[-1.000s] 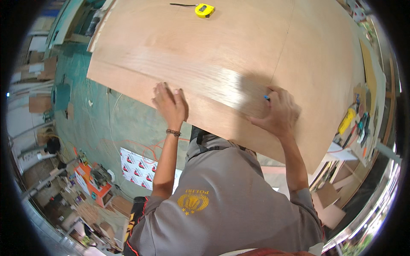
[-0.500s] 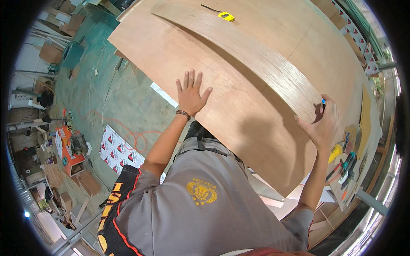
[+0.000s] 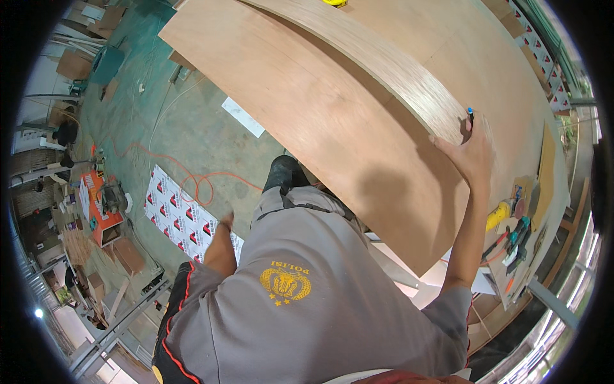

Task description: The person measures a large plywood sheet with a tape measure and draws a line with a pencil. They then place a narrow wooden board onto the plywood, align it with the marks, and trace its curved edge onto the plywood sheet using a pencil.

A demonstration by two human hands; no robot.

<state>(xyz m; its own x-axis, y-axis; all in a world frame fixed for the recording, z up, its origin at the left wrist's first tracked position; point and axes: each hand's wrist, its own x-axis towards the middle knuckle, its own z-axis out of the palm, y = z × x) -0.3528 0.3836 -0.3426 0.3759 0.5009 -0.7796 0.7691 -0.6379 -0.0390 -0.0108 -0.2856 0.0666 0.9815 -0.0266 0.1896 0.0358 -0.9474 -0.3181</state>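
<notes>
1. The right hand (image 3: 470, 153) lies flat on the upper plywood sheet (image 3: 409, 83), its grip closed on a blue pen (image 3: 471, 115) whose tip pokes out just above the knuckles. A second ago this hand sat nearer the sheet's near edge; it has since slid along the edge as the view swung.

2. The left hand (image 3: 225, 222) has come off the wood. A second ago it pressed the sheet with spread fingers; now it hangs low beside the body over the floor, touching nothing, and whether its grip is slack or clenched cannot be told from here.

3. So only one hand steadies the sheet now, by my reading, while the pen stays ready at the edge.

4. Under the right hand the upper sheet overlaps a lower plywood sheet (image 3: 307, 109), both resting on the surface.

5. Beyond the grip, at the far end of the wood, a yellow tape measure (image 3: 334, 2) shows at the frame's top edge.

6. To the right of the grip and nearer the body, a clutter of hand tools (image 3: 511, 224) lies by the surface.

7. Below the left hand, an orange cable (image 3: 192, 179) loops across the green floor (image 3: 179, 128).
</notes>
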